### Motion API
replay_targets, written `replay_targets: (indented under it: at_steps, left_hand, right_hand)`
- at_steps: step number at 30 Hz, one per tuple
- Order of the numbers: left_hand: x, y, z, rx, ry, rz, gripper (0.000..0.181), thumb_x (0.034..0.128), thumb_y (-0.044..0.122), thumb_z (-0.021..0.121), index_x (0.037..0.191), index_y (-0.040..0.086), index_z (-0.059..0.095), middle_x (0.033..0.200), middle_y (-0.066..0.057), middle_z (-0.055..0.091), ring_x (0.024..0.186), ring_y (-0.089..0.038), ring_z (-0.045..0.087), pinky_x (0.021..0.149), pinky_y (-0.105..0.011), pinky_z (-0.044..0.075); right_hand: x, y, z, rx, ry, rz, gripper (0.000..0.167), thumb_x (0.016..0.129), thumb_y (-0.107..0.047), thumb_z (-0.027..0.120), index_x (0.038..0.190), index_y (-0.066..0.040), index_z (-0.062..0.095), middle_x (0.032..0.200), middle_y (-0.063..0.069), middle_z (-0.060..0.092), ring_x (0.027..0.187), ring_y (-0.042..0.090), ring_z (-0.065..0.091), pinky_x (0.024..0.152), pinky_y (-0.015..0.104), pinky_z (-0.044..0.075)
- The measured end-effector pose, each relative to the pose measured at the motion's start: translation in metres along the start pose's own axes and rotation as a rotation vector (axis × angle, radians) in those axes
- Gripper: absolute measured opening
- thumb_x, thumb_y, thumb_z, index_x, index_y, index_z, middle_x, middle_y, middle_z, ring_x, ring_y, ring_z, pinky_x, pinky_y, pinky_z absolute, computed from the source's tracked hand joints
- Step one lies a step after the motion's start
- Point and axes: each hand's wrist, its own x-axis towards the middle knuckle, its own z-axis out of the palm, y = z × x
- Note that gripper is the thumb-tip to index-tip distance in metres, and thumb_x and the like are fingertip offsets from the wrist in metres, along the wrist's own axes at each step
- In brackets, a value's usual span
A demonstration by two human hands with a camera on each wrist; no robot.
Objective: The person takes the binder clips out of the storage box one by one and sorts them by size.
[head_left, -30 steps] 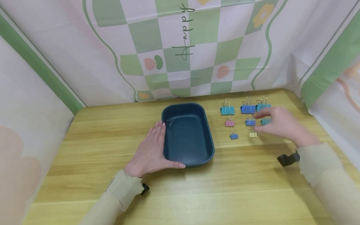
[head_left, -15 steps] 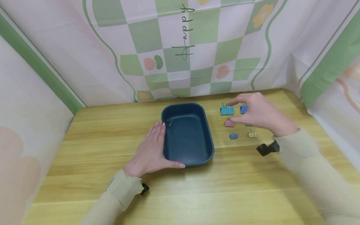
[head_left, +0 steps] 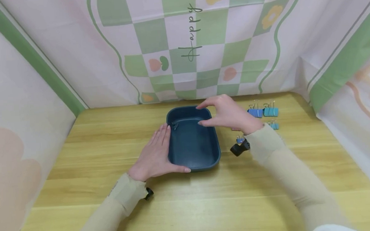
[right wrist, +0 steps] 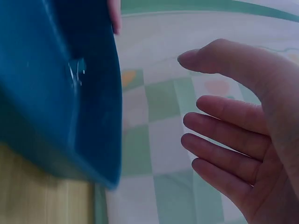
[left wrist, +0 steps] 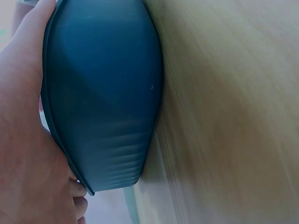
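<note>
A dark blue rectangular tray [head_left: 194, 144] sits on the wooden table. My left hand [head_left: 152, 157] lies along its left side, fingers straight at the rim and thumb at the front corner. In the tray's back left is one small teal binder clip [right wrist: 79, 66]. My right hand [head_left: 227, 114] hovers over the tray's back right corner; thumb and fingers are spread, with nothing between them. Behind that hand stand a large blue binder clip [head_left: 255, 112], a large teal binder clip [head_left: 271, 111] and a smaller teal one [head_left: 274, 125]. The right hand and arm hide other clips.
A small blue binder clip [head_left: 240, 139] stands right of the tray, near the black wrist camera [head_left: 240, 147]. Just a sliver of a pink clip [head_left: 235, 129] shows under the right hand. A checked curtain [head_left: 197, 59] hangs along the table's back edge.
My right hand has moved left from above the binder clips to over the tray. The left hand and the tray have stayed in place.
</note>
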Motion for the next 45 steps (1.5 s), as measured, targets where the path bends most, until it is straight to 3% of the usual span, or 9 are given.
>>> replay_targets:
  at_steps: [5,16,32,39,45]
  left_hand:
    - [0.001,-0.001,0.001,0.005,0.007,0.01,0.151,0.0604,0.105,0.041,0.162,-0.002,0.004,0.169,-0.018,0.0,0.154,-0.024,-0.005,0.123,-0.037,0.004]
    - [0.0,0.0,-0.001,-0.002,-0.007,0.007,0.149,0.0616,0.104,0.041,0.162,-0.001,0.005,0.169,-0.015,-0.001,0.154,-0.023,-0.006,0.123,-0.037,0.003]
    - [0.001,-0.001,0.001,-0.007,-0.015,0.004,0.148,0.0627,0.104,0.041,0.162,0.001,0.003,0.169,-0.015,-0.003,0.154,-0.022,-0.008,0.123,-0.037,0.002]
    - [0.0,-0.001,0.001,-0.008,-0.006,0.006,0.149,0.0619,0.104,0.041,0.162,0.0,0.002,0.169,-0.015,-0.004,0.154,-0.022,-0.009,0.123,-0.036,0.002]
    - [-0.001,-0.001,0.001,-0.005,-0.003,0.008,0.149,0.062,0.104,0.041,0.162,0.0,0.003,0.169,-0.016,-0.003,0.154,-0.023,-0.008,0.123,-0.036,0.001]
  right_hand:
    - [0.023,-0.007,0.013,0.006,-0.038,-0.03,0.049,0.08,-0.035,0.088,0.119,-0.008,0.076,0.117,0.008,0.073,0.108,0.023,0.066,0.094,0.042,0.054]
    - [0.058,-0.007,0.049,0.088,-0.122,0.015,0.052,0.081,-0.033,0.088,0.122,-0.003,0.074,0.117,0.009,0.073,0.109,0.024,0.067,0.096,0.039,0.053]
    - [0.085,0.002,0.096,-0.022,-0.211,0.1,0.042,0.085,-0.028,0.084,0.117,-0.004,0.076,0.109,0.008,0.075,0.101,0.022,0.069,0.092,0.036,0.055]
    - [0.089,0.001,0.108,-0.045,-0.216,0.17,0.035,0.085,-0.03,0.084,0.111,-0.007,0.079,0.103,0.006,0.075,0.095,0.022,0.068,0.089,0.037,0.055]
    - [0.091,0.001,0.114,-0.051,-0.229,0.177,0.023,0.087,-0.029,0.082,0.101,-0.011,0.081,0.094,0.002,0.074,0.083,0.017,0.067,0.081,0.035,0.056]
